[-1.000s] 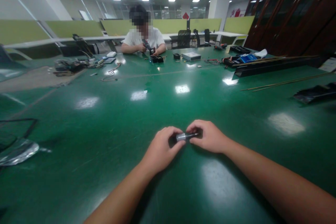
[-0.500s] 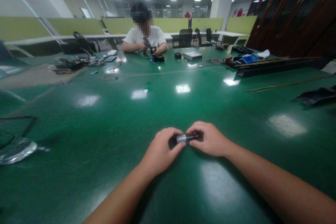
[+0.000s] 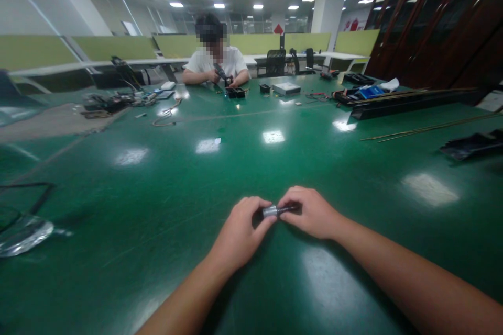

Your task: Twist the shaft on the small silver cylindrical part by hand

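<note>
Low in the middle of the head view, a small silver metal cylinder (image 3: 270, 211) sits between the thumb and fingers of my left hand (image 3: 240, 227). A slim dark stem (image 3: 286, 209) extends from its right end into the pinch of my right hand (image 3: 312, 213). Whether cylinder and stem are one piece or two, I cannot tell. Both are held roughly level, just over or on the green tabletop (image 3: 188, 188). The fingertips of the two hands nearly meet, and the stem's far end is partly hidden by my right fingers.
Across the table a person in a white shirt (image 3: 216, 63) handles a power tool over a black box (image 3: 236, 92). A grey-white box (image 3: 286, 88) stands beside them. Black channels (image 3: 408, 103) and thin rods (image 3: 428, 127) lie right; cables and parts (image 3: 113, 102) left.
The view has tilted up slightly, so the whole scene sits a little lower. Both hands keep their grip. The dark stem looks slimmer between them than before.
</note>
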`<state>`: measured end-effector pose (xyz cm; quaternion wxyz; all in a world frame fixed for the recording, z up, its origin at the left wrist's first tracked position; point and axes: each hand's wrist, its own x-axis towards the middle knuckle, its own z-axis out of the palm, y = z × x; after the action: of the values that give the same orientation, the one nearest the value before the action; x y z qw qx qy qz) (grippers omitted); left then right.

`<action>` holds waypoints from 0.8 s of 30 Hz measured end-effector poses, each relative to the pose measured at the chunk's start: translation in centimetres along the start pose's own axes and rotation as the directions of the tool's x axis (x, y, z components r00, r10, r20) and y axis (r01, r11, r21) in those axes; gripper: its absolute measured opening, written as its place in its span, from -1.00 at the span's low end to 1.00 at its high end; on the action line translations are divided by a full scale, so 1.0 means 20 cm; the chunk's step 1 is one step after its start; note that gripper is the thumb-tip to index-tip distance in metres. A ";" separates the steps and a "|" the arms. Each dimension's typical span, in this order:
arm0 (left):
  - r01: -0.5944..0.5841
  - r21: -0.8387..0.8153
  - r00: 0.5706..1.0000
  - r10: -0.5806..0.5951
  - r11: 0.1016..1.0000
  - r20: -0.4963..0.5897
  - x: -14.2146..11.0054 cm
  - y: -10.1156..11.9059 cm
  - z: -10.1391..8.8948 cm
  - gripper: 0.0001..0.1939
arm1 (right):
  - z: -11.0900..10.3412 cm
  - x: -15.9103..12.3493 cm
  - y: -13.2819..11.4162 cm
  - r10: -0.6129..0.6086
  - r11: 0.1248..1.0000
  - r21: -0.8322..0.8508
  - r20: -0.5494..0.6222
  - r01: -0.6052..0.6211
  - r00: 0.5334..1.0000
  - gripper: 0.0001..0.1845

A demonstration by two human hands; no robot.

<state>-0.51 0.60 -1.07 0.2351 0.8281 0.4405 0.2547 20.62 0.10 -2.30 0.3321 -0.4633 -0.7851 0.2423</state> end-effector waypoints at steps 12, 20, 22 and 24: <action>-0.007 0.014 1.000 0.007 1.000 -0.005 0.00 0.00 0.00 -0.82 | -0.02 0.00 0.00 -0.013 1.000 0.000 0.003 0.013 1.000 -0.89; -0.019 0.027 1.000 0.019 0.999 -0.011 0.00 0.00 0.00 -0.80 | -0.03 0.00 0.01 -0.036 0.999 -0.013 0.007 0.036 0.999 -0.88; -0.015 0.025 1.000 0.015 1.000 -0.010 0.00 0.00 0.00 -0.81 | -0.04 0.00 0.01 -0.039 0.999 -0.017 0.007 0.039 0.999 -0.88; -0.008 0.025 1.000 0.008 1.000 -0.007 0.00 0.00 0.00 -0.81 | -0.04 -0.01 0.01 -0.038 0.999 -0.021 0.009 0.038 0.999 -0.87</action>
<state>-0.50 0.61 -0.95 0.2221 0.8319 0.4411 0.2530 21.42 0.15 -1.96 0.3284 -0.4508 -0.7977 0.2293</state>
